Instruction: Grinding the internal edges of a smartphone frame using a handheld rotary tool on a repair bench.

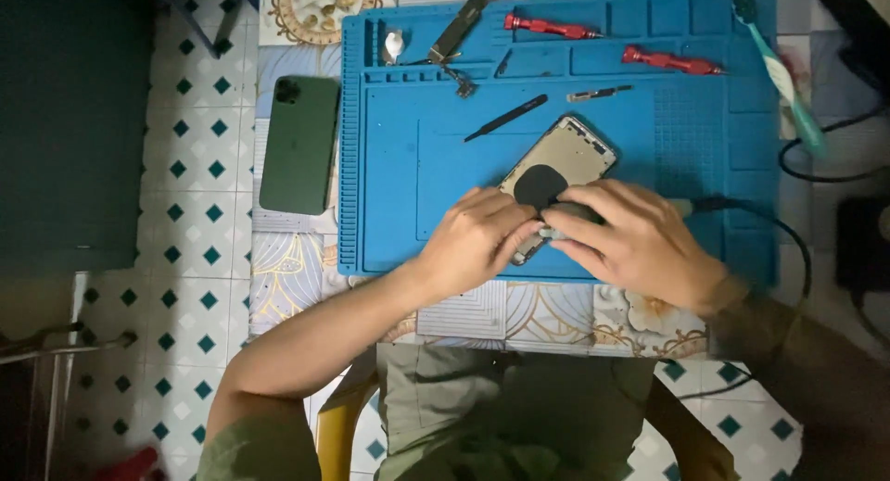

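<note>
An opened phone housing [567,158] with a round black pad inside lies tilted on the blue work mat [399,212]. My left hand [473,240] presses on the housing's lower end and holds it down. My right hand [630,240] grips a grey corded tool [567,214] whose tip touches the housing near my left fingers. The tool's black cable [788,235] runs off to the right.
A green phone back [298,144] lies left of the mat. On the mat's top trays are two red screwdrivers [552,26], [672,61], a black spudger [506,118], tweezers [454,31] and a small metal strip [598,94]. A teal toothbrush [781,75] lies at the right edge.
</note>
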